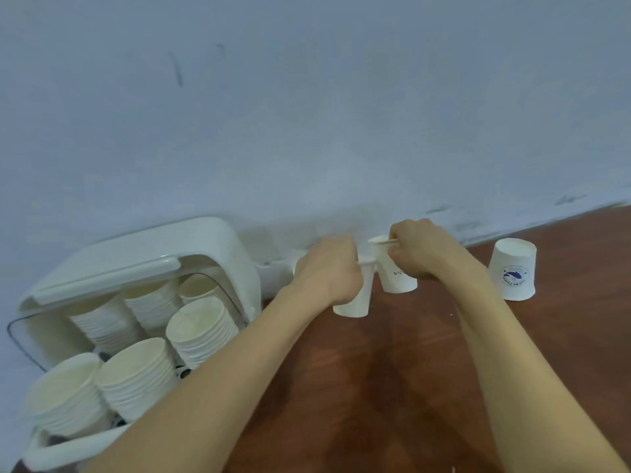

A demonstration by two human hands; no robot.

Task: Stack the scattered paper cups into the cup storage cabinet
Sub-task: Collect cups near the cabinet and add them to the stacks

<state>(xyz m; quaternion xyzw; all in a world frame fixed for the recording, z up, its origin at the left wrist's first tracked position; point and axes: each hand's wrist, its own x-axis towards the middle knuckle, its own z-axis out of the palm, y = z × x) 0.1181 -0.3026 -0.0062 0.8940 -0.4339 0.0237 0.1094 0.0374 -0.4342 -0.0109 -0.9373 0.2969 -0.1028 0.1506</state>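
In the middle of the frame, the left hand (pixel 329 268) has its fingers curled round a white paper cup (pixel 355 298), and the right hand (pixel 421 249) pinches the rim of a second cup (pixel 396 274) just beside it. A third cup (pixel 512 271) sits upside down on the brown table (pixel 375 387) at the right. The open white cup cabinet (pixel 211 240), full of cup stacks (pixel 136 373), is at the lower left.
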